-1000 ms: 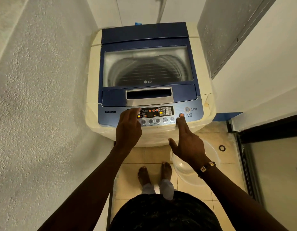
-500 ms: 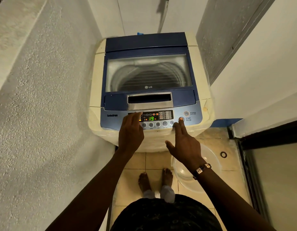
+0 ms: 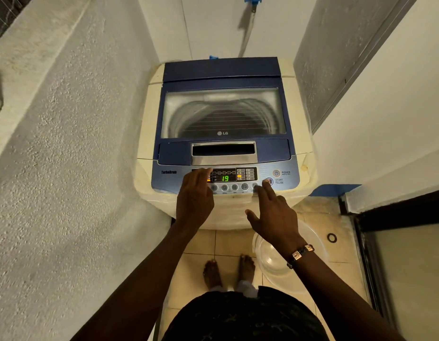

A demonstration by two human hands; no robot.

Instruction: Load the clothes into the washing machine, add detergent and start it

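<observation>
A cream top-load washing machine (image 3: 149, 114) with a blue lid stands in a narrow nook. Its lid window (image 3: 223, 112) is down and shows the drum; no clothes can be made out through it. The control panel (image 3: 234, 174) is lit and its display reads 19. My left hand (image 3: 195, 195) rests flat on the panel's left part, fingers together, holding nothing. My right hand (image 3: 272, 212) hovers at the panel's front edge with fingers spread, its index tip just below and left of the start/pause button (image 3: 269, 181).
Rough plaster walls close in on the left and back right. A clear plastic basin (image 3: 309, 244) sits on the tiled floor under my right wrist, next to my bare feet (image 3: 228, 269). A dark-framed glass door (image 3: 395, 254) stands at the right. A blue-tipped hose (image 3: 249, 28) hangs behind the machine.
The display switched from orange lights to a green 19. My right index finger has drawn back from the start/pause button. The camera tilted, so the machine sits lower in view.
</observation>
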